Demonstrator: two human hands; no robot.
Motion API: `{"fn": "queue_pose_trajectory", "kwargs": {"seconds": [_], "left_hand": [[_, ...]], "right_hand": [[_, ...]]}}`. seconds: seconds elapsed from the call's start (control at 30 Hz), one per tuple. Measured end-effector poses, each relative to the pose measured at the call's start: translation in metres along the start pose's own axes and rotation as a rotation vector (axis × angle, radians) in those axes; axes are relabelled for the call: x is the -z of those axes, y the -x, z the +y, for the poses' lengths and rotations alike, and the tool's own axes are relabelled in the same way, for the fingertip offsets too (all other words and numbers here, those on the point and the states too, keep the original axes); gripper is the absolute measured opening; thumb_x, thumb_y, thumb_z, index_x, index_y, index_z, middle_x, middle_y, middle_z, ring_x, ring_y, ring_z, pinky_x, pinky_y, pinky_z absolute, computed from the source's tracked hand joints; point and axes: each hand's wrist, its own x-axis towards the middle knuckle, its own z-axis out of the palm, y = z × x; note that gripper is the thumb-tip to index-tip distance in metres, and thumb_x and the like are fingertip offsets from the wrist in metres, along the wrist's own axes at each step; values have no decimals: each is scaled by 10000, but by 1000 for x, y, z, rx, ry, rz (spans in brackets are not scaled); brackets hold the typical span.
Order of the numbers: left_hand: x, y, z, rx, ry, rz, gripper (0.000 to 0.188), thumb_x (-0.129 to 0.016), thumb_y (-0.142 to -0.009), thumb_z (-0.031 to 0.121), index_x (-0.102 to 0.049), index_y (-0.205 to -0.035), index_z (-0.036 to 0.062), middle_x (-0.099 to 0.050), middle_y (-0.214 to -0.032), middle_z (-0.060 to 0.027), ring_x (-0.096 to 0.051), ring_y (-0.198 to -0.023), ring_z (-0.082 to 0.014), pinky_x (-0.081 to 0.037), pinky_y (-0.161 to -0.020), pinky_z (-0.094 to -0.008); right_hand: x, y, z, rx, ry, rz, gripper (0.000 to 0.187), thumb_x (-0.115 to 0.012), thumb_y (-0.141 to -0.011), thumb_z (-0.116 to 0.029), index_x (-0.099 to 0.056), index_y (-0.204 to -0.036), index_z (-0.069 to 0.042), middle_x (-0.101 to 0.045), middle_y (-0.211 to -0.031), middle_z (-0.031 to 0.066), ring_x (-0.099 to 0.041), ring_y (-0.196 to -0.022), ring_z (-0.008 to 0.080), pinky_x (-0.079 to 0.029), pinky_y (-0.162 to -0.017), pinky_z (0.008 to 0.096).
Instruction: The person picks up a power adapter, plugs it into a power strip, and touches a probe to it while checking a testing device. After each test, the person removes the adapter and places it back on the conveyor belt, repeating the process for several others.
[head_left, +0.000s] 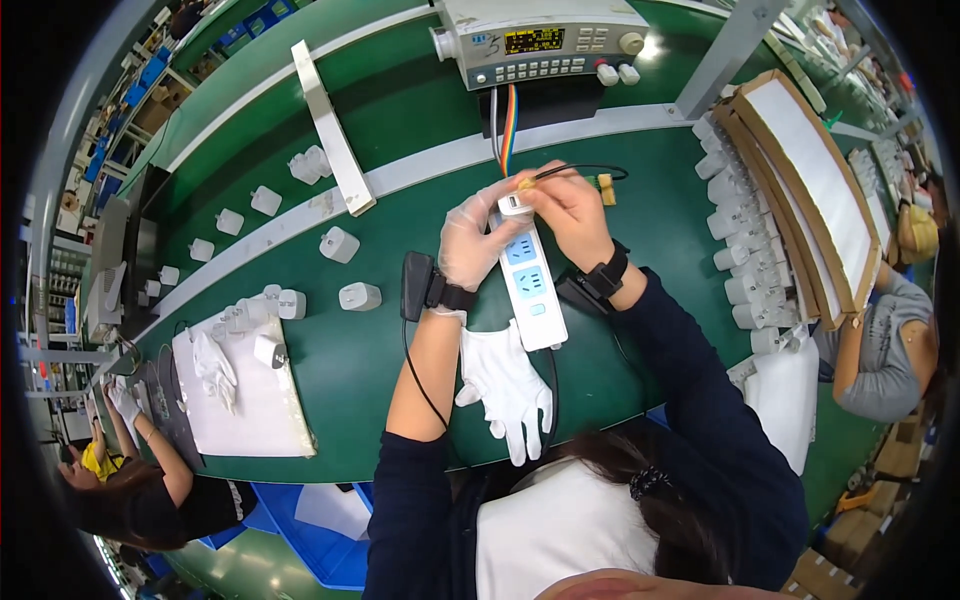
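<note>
My left hand [466, 243], in a thin whitish glove, closes around a small white charger block [514, 204] at the far end of a white power strip [544, 322]. Whether the block is plugged into the strip is hidden by my fingers. My bare right hand [575, 217] pinches a yellowish connector [526, 185] on a black cable [592, 169], right at the charger's port face. I cannot tell if the connector is in the port. Nearer to me, an unworn white glove [504, 378] lies beside the strip.
A bench meter [560, 40] with rainbow wires [511, 120] stands at the back. Loose chargers [340, 245] dot the left side. Several more line the right, beside cardboard trays [800, 200]. A white pad [245, 420] lies at left. Co-workers sit on both sides.
</note>
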Motion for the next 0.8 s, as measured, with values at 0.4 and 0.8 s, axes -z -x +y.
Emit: {"fn": "queue_pose_trajectory", "kwargs": {"seconds": [0.4,0.8], "left_hand": [[13,10,15,-167,362,366,333,-539,-971,205,-554,-1242,12,-685,-1012,-60,-624,-889,-152,-464,-881,-299],[23,6,2,-47,356,507,269,-425,-1011,190,-614,-1120,32,-673,-907,-35,-568,-736,-86,-453,-718,-241]], "right_hand": [[27,-11,-19,-205,-222,-61,241,-491,-984,-154,-621,-1047,39,-636,-1041,57,-553,-868,87,-445,-769,241],[21,-10,-13,-217,-200,-74,225,-493,-980,-149,-633,-1056,10,-613,-1100,55,-545,-898,88,-427,-772,223]]}}
